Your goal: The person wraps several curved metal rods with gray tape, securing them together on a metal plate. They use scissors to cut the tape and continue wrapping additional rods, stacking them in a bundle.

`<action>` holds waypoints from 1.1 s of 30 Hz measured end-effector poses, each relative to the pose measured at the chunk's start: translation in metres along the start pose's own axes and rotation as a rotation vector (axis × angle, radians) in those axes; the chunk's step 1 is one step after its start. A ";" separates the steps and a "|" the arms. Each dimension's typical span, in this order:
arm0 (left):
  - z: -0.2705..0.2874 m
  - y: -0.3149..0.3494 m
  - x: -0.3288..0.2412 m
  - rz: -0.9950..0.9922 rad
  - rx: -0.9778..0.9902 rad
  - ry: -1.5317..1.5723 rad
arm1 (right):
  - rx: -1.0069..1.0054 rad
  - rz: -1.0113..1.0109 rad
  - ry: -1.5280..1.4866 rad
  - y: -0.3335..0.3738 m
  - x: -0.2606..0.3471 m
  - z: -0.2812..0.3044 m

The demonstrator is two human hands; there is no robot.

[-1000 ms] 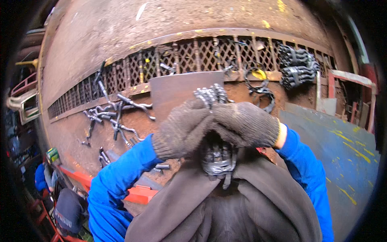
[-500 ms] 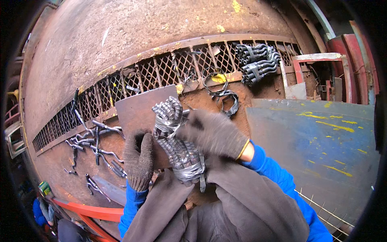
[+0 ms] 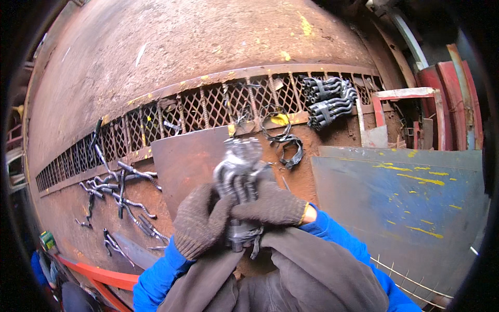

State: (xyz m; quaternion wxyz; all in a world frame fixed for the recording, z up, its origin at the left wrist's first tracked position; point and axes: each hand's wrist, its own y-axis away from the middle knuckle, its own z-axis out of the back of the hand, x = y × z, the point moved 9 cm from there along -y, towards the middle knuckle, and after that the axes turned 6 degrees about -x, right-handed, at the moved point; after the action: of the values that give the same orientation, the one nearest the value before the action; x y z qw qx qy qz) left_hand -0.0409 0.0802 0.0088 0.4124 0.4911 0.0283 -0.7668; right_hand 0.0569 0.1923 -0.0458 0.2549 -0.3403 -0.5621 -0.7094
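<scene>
A bundle of wavy, bent dark metal rods (image 3: 238,174), bound with shiny grey tape, stands upright just above my lap. Its upper end is smeared by motion. My left hand (image 3: 202,221), in a dark knit glove, is closed against its near left side. From the right, my right hand (image 3: 273,204), gloved alike, wraps round the bundle's middle, with the thumb lying across the front. The bundle's lower end shows below my hands, with a loose tail of tape. Behind it lies a flat brown metal plate (image 3: 184,158).
Loose bent rods (image 3: 122,193) lie scattered at left. Further taped rod bundles (image 3: 330,104) rest on a metal grate (image 3: 192,110) at far right. Near them lies a curled loop of dark strip (image 3: 293,151). A large paint-marked sheet (image 3: 353,192) is at right, a red bar (image 3: 112,275) lower left.
My right hand has come in from beside the bundle and closed round it. My left hand has moved right onto it. The bundle has been turned more upright.
</scene>
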 end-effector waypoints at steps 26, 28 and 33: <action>0.082 -0.004 0.119 0.233 -0.455 0.471 | -1.041 -0.077 -0.116 -0.097 -0.041 0.353; 0.088 -0.001 0.126 0.232 -0.469 0.466 | -1.067 -0.293 0.416 -0.103 -0.046 0.375; 0.106 0.010 0.127 0.129 -0.601 0.257 | -1.365 -0.133 0.757 -0.099 -0.058 0.347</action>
State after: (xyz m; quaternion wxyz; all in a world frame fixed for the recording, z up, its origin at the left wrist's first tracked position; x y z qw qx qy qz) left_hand -0.1347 -0.0506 -0.0316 0.5796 0.4411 0.2739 -0.6281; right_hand 0.0878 0.5516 -0.1051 0.1205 -0.1223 0.1045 -0.9796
